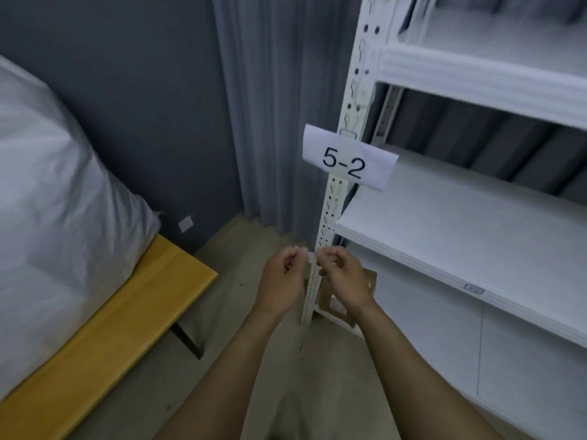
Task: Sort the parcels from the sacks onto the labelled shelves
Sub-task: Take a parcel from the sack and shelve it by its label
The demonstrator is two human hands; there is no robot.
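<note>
My left hand (282,277) and my right hand (344,277) are held close together in front of the white shelf post (320,246). Both pinch a small whitish scrap (306,253) stretched between their fingertips; what it is cannot be made out. A paper label reading 5-2 (347,158) hangs on the post above them, beside a white shelf board (460,223). A large white sack (54,198) lies on a yellow wooden bench (127,315) at the left. A brown cardboard parcel (336,300) sits low behind my right hand, mostly hidden.
The white metal rack fills the right side, with another shelf (482,74) above. A grey curtain (273,115) and dark wall stand behind. Beige floor (222,344) runs between the bench and the rack. A wall socket (185,223) sits low on the wall.
</note>
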